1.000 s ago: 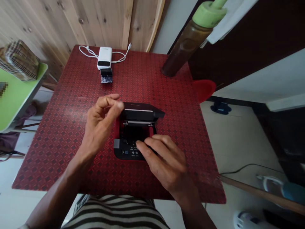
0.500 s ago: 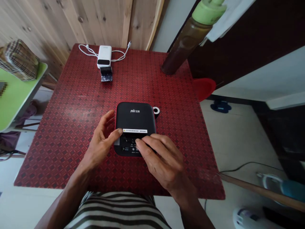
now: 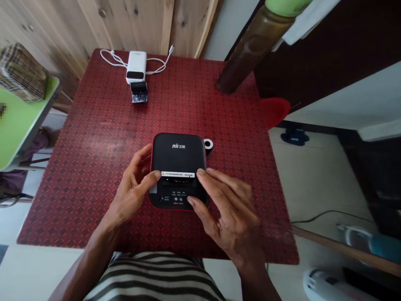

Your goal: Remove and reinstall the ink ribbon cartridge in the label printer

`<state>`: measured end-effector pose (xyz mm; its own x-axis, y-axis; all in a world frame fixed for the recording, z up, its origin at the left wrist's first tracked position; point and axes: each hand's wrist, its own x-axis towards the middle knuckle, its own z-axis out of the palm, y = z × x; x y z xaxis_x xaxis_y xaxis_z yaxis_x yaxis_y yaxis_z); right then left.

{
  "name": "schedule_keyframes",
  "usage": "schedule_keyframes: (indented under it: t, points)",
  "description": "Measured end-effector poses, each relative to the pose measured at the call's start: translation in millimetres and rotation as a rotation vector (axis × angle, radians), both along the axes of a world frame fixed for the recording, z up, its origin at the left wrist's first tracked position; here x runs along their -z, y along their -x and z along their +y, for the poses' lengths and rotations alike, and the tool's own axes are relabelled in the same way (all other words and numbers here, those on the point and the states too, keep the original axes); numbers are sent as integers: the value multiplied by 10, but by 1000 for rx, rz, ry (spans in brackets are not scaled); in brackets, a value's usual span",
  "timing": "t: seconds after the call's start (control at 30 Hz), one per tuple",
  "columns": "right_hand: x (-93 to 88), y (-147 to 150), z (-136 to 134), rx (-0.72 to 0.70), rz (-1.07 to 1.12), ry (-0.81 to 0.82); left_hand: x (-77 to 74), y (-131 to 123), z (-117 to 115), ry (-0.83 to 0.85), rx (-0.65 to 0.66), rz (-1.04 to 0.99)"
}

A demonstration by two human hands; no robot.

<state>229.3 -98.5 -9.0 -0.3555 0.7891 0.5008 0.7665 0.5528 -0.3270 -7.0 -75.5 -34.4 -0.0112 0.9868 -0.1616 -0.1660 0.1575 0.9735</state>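
Note:
A black receipt printer with red edges lies on the red patterned table. A white warning strip crosses it above a dark paper slot, with small buttons and markings at its front. My left hand grips the printer's left side, thumb on top by the strip's left end and fingers along the edge. My right hand is over the right front corner, fingers apart. Its index fingertip is at the strip's right end and its thumb is over the button panel, with nothing held. A white paper roll peeks out beside the printer's right edge.
A white power bank with a white cable lies at the back, near a black strip-like piece. A tall brown bottle stands at the back right. A plaid bag sits on a green table at left.
My right hand has moved right, away from the paper slot, and its fingers have spread apart. The slot and buttons now show more. My left hand stays at the printer's left side.

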Motion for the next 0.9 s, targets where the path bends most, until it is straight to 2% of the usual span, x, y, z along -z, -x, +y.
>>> schedule_keyframes:
  t: [0.13,0.27,0.43,0.53,0.67,0.9]
  points:
    - [55,11,-25,4,11,-1,13,-11,5,21,-14,-4]
    - [168,-3,-96,-27,142,-12,34,11,-77,51,-27,-12]
    - [365,51,-312,149,273,51,33,86,-266,70,-25,22]
    - [453,124,-417,212,300,100,-11,105,-297,94,-27,68]
    - [491,183,-458,236,329,109,-48,110,-256,87,-46,90]
    - [520,223,-460,250,396,104,-10,120,-249,71,-47,102]
